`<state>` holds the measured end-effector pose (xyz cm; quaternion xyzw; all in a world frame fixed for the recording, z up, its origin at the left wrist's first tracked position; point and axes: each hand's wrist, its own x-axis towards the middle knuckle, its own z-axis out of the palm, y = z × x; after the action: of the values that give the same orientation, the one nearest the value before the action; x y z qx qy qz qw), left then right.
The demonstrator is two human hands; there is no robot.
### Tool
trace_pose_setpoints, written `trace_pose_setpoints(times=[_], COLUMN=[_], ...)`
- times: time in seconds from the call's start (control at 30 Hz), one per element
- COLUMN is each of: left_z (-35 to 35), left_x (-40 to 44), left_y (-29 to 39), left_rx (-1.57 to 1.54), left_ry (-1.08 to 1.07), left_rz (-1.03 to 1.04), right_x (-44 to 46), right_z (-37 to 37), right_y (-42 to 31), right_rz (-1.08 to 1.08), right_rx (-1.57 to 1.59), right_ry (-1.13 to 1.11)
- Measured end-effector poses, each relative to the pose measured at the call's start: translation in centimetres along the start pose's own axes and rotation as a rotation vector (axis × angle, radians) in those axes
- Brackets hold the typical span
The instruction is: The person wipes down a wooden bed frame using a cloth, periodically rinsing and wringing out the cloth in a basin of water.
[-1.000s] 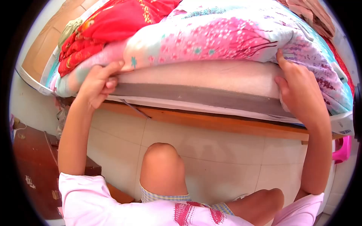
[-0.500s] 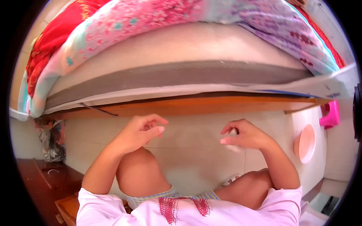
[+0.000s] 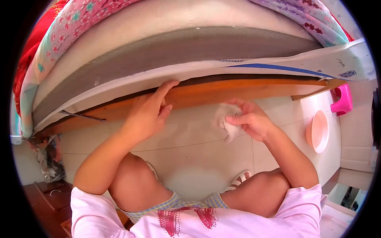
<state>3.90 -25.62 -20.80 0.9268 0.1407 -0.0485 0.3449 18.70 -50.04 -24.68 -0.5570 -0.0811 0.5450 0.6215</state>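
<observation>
My right hand point(image 3: 254, 119) is closed on a crumpled white cloth point(image 3: 227, 119), thin and soft-looking, possibly a tissue. It hangs loosely from the thumb and fingers, above the tiled floor. My left hand point(image 3: 149, 113) is open, index finger stretched toward the top edge of the orange wooden bed frame point(image 3: 222, 88). That fingertip overlaps the dark strip along the frame; whether it touches I cannot tell. Above the frame lies the mattress point(image 3: 190, 43), with a grey mesh side band and a white lower edge.
A flowered quilt point(image 3: 65, 29) covers the mattress at the back. To the right on the floor stand a pink basin point(image 3: 318, 131) and a bright pink stool point(image 3: 343, 100). A clear plastic bag point(image 3: 51, 162) lies at left, near a dark red wooden cabinet point(image 3: 45, 202).
My left hand has reached forward to the bed frame, its index finger now extended. My right hand has moved forward and inward, showing the white cloth more fully. The view has shifted.
</observation>
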Motion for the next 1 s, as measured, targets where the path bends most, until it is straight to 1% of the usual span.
trace_pose_setpoints(times=[0.03, 0.07, 0.13, 0.17, 0.23, 0.27, 0.3, 0.37, 0.5, 0.57, 0.6, 0.67, 0.7, 0.77, 0.8, 0.87, 0.9, 0.93, 0.97, 1.0], left_z=[-0.3, -0.6, -0.9, -1.3, -2.1, -2.2, -2.0, -2.0, -2.0, -2.1, -2.2, -2.5, -2.5, -2.6, -2.7, -3.0, -3.8, -4.4, -4.8, -5.1], left_x=[0.3, 0.4, 0.6, 0.9, 1.6, 1.6, 1.5, 1.4, 1.2, 1.3, 1.3, 1.2, 1.3, 1.3, 1.2, 0.7, 0.1, -0.4, -0.6, -0.9], left_y=[-0.2, -0.4, -0.8, -1.3, -2.7, -2.8, -2.9, -3.0, -3.3, -3.4, -3.3, -3.3, -3.5, -3.9, -4.1, -4.0, -2.9, -2.3, -2.3, -2.4], left_rx=[-0.006, -0.005, -0.061, -0.061, 0.179, 0.181, 0.186, 0.187, 0.173, 0.158, 0.141, 0.131, 0.101, 0.080, 0.063, 0.037, 0.001, -0.033, -0.032, -0.064], left_ry=[-0.019, -0.016, -0.046, -0.045, 0.033, 0.037, 0.072, 0.108, 0.105, 0.099, 0.088, 0.078, 0.056, 0.037, 0.028, 0.025, -0.004, -0.035, -0.035, -0.003], left_rz=[-0.018, -0.022, -0.063, -0.067, -0.036, -0.037, -0.031, -0.022, 0.012, 0.014, 0.018, 0.020, 0.008, 0.000, 0.017, 0.024, -0.046, -0.116, -0.123, -0.149], right_x=[0.0, 0.2, 0.7, 1.3, 3.1, 4.2, 5.0, 6.0, 6.4, 7.4, 7.6, 7.8, 7.7, 7.5, 7.0, 6.0, 6.2, 6.7, 7.3, 7.9], right_z=[0.7, 1.2, 1.9, 1.8, 1.0, 0.7, 0.4, 0.1, 1.4, 2.5, 3.4, 4.8, 4.5, 3.0, 2.6, 2.3, 2.6, 3.3, 4.1, 5.1], right_y=[-0.6, -1.0, -1.6, -1.7, -1.7, -1.6, -1.2, -0.7, 0.0, 0.6, 0.7, 0.9, 0.5, -0.5, -0.8, -1.1, -0.5, 0.4, 0.9, 1.0], right_rz=[-0.142, -0.141, -0.634, -0.634, -1.238, -1.378, -1.379, -1.308, -1.255, -1.242, -1.243, -1.229, -1.239, -1.225, -1.233, -1.390, -1.388, -1.305, -1.222, -1.223], right_rx=[-0.145, -0.146, -0.439, -0.439, -1.173, -1.295, -1.295, -1.463, -1.448, -1.405, -1.404, -1.393, -1.390, -1.085, -1.083, -1.313, -1.313, -1.385, -1.452, -1.447], right_ry=[0.124, 0.119, 0.437, 0.433, 0.648, 0.668, 0.667, 0.672, 0.714, 0.774, 0.772, 0.664, 0.664, 0.112, 0.114, 0.453, 0.444, 0.516, 0.589, 0.581])
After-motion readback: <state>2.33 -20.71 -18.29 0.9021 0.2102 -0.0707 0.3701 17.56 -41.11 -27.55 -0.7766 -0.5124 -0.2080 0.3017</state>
